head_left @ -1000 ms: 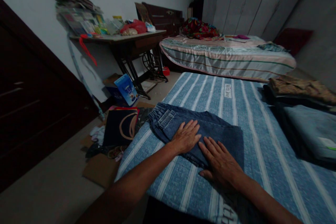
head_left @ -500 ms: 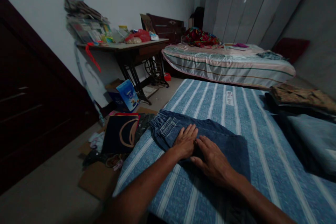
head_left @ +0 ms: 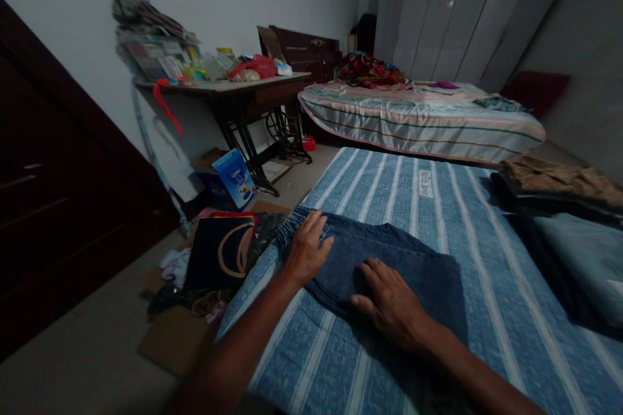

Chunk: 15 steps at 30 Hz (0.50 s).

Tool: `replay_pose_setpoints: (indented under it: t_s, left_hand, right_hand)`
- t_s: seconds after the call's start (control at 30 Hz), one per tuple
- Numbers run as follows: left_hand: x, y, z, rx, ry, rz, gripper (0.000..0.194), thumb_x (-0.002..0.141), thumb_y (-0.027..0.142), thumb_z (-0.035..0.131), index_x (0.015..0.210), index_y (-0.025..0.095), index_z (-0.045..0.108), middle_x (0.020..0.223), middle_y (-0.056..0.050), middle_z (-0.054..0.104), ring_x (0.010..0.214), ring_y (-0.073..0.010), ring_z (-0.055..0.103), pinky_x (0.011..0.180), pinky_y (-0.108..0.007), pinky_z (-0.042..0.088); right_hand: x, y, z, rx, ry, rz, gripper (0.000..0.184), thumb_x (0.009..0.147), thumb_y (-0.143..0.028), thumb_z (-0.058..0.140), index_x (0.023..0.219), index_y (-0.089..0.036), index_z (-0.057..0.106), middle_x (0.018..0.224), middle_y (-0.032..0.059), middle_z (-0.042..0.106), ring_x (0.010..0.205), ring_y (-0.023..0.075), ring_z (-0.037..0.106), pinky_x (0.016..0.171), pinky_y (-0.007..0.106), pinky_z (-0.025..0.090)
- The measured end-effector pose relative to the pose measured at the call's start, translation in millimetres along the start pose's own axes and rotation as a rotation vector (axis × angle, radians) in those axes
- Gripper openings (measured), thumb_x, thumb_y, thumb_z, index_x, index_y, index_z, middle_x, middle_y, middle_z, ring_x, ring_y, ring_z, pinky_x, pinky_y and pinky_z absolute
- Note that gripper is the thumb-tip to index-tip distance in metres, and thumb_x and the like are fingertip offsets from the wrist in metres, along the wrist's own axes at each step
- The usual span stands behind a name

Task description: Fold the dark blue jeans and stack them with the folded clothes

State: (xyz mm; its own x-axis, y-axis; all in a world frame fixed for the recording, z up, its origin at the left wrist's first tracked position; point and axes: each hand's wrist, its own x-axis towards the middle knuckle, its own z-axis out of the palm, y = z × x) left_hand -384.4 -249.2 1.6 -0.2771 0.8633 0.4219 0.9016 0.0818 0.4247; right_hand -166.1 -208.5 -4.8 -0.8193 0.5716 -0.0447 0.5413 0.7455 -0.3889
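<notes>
A folded pair of dark blue denim trousers (head_left: 353, 243) lies on a blue-and-white striped bed cover (head_left: 374, 185), its elastic waistband toward the left. My left hand (head_left: 310, 248) rests on the denim just beside the waistband, fingers stretched out. Farther right, over the middle of the denim, my right hand (head_left: 389, 298) lies with its palm down and fingers extended. Neither hand grips the cloth. My right hand and forearm hide part of the near edge of the trousers.
Folded clothes, among them a light blue garment (head_left: 581, 256) and a brown patterned one (head_left: 559, 178), are stacked on the right. Left of the bed lie a dark bag (head_left: 207, 253) and a blue box (head_left: 236, 175). A sewing-machine table (head_left: 253, 85) and another bed (head_left: 413, 113) stand behind.
My left hand has slid left across the denim, from near my right hand to the waistband. My right hand has stayed almost in place. The view has shifted slightly.
</notes>
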Motion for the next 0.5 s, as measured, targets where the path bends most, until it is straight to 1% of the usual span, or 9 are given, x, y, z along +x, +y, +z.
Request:
replay_pose_setpoints:
  t_s: [0.03, 0.1, 0.17, 0.23, 0.27, 0.33, 0.4, 0.5]
  left_hand:
    - [-1, -7, -9.2, 0.013, 0.07, -0.082, 0.045, 0.083, 0.029, 0.052, 0.126, 0.015, 0.049, 0.142, -0.014, 0.043, 0.136, -0.026, 0.033, 0.114, -0.043, 0.027]
    - [-5, -20, -24.1, 0.009, 0.151, -0.288, 0.054, 0.075, 0.029, 0.063, 0.125, 0.016, 0.048, 0.142, -0.014, 0.042, 0.136, -0.0294, 0.032, 0.114, -0.045, 0.026]
    - [-12, -29, -33.0, -0.082, 0.155, -0.509, 0.063, 0.068, 0.028, 0.07, 0.125, 0.015, 0.047, 0.138, -0.015, 0.046, 0.133, -0.0315, 0.036, 0.112, -0.047, 0.028]
    - [-18, -33, -37.1, -0.269, 0.137, -0.694, 0.068, 0.067, 0.027, 0.073, 0.127, 0.015, 0.045, 0.134, -0.016, 0.051, 0.13, -0.0313, 0.042, 0.109, -0.047, 0.034]
    - [-21, -34, -38.2, -0.384, 0.148, -0.765, 0.07, 0.067, 0.026, 0.074, 0.129, 0.015, 0.044, 0.134, -0.016, 0.051, 0.129, -0.0306, 0.043, 0.107, -0.046, 0.036]
    - [-24, -33, -40.4, -0.611, 0.224, -0.878, 0.074, 0.066, 0.022, 0.076, 0.131, 0.015, 0.042, 0.138, -0.018, 0.047, 0.128, -0.0291, 0.045, 0.104, -0.042, 0.04]
    - [-24, -31, -43.5, -0.786, 0.305, -0.965, 0.077, 0.063, 0.017, 0.078, 0.131, 0.015, 0.041, 0.14, -0.02, 0.043, 0.127, -0.0282, 0.047, 0.102, -0.039, 0.043]
    - [-21, -28, -48.6, -0.909, 0.331, -1.068, 0.077, 0.061, 0.011, 0.079, 0.129, 0.014, 0.043, 0.137, -0.02, 0.047, 0.121, -0.0277, 0.052, 0.099, -0.039, 0.046]
  right_hand:
    - [7, 0, -4, -0.006, -0.007, -0.008, 0.066, 0.091, -0.055, 0.038, 0.139, -0.01, 0.042, 0.146, 0.0166, 0.036, 0.135, 0.0298, 0.031, 0.11, 0.045, 0.027]
    - [24, 0, -10, -0.023, -0.014, -0.025, 0.064, 0.091, -0.054, 0.041, 0.137, -0.01, 0.045, 0.145, 0.0171, 0.038, 0.134, 0.0303, 0.032, 0.11, 0.044, 0.027]
    - [42, 1, -13, -0.046, -0.01, -0.043, 0.064, 0.09, -0.055, 0.042, 0.135, -0.01, 0.045, 0.143, 0.0181, 0.04, 0.133, 0.0307, 0.033, 0.109, 0.045, 0.027]
    - [57, 2, -12, -0.081, -0.002, -0.05, 0.067, 0.088, -0.057, 0.044, 0.135, -0.009, 0.045, 0.141, 0.0195, 0.041, 0.133, 0.0316, 0.034, 0.109, 0.046, 0.026]
    - [63, 3, -10, -0.101, -0.001, -0.046, 0.07, 0.087, -0.059, 0.045, 0.135, -0.009, 0.044, 0.141, 0.0203, 0.041, 0.132, 0.0323, 0.034, 0.109, 0.047, 0.026]
    - [70, 6, -5, -0.132, -0.002, -0.029, 0.076, 0.084, -0.062, 0.048, 0.136, -0.008, 0.043, 0.141, 0.0219, 0.04, 0.133, 0.0342, 0.033, 0.108, 0.048, 0.026]
    - [72, 9, 0, -0.145, -0.001, -0.017, 0.08, 0.083, -0.064, 0.048, 0.138, -0.006, 0.04, 0.143, 0.0231, 0.037, 0.134, 0.0356, 0.03, 0.108, 0.048, 0.025]
    - [72, 12, 4, -0.14, 0.012, -0.01, 0.081, 0.083, -0.065, 0.047, 0.14, -0.007, 0.037, 0.145, 0.0233, 0.034, 0.136, 0.0351, 0.027, 0.108, 0.05, 0.024]
